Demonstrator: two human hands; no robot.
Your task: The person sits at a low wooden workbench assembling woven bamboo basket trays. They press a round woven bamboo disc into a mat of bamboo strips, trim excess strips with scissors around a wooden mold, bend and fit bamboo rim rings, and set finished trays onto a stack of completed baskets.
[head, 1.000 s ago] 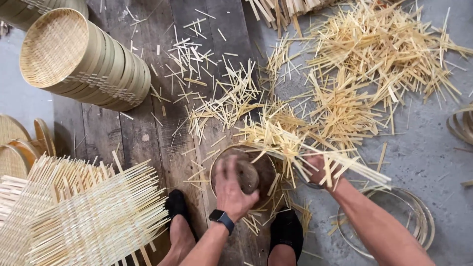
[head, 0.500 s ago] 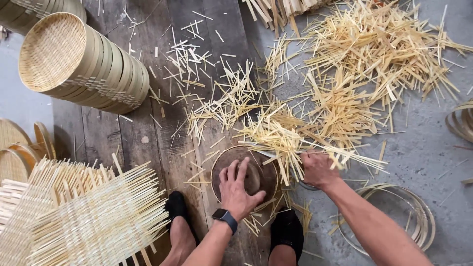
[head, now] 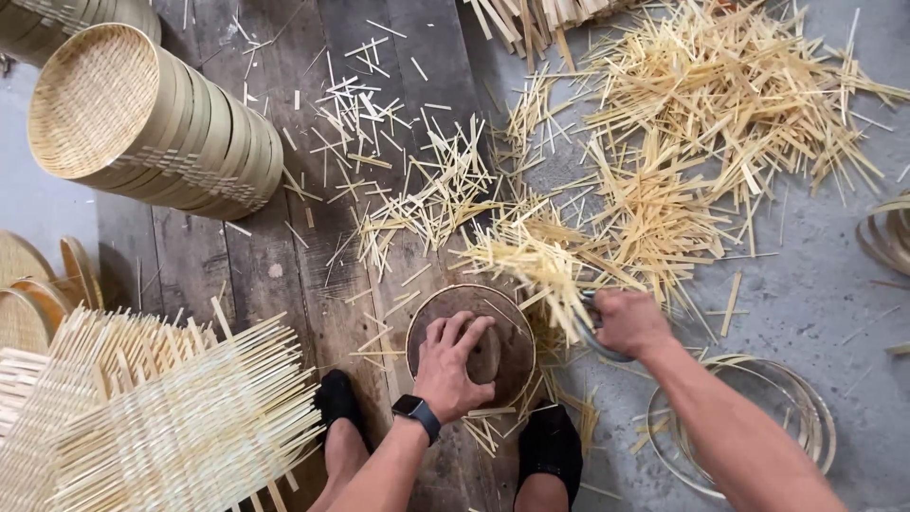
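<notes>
Pale yellow bamboo strips (head: 664, 190) lie scattered over the grey concrete floor (head: 815, 284) at right and the dark brown, weathered planks (head: 237, 275) at centre. The stacked baskets (head: 142, 123) at upper left are tan with a fine checked weave, and the loose mat (head: 161, 427) at lower left shows an open straw-coloured lattice. The round mould (head: 483, 346) at lower centre is dark brown, the wristwatch (head: 417, 412) and shoes (head: 550, 441) black.

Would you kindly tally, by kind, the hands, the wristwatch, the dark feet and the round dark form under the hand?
Hands: 2, the left hand on the round dark form, the right hand gripping a tool among the bamboo strips
Wristwatch: 1
Dark feet: 2
Round dark form: 1
Total: 6
</notes>
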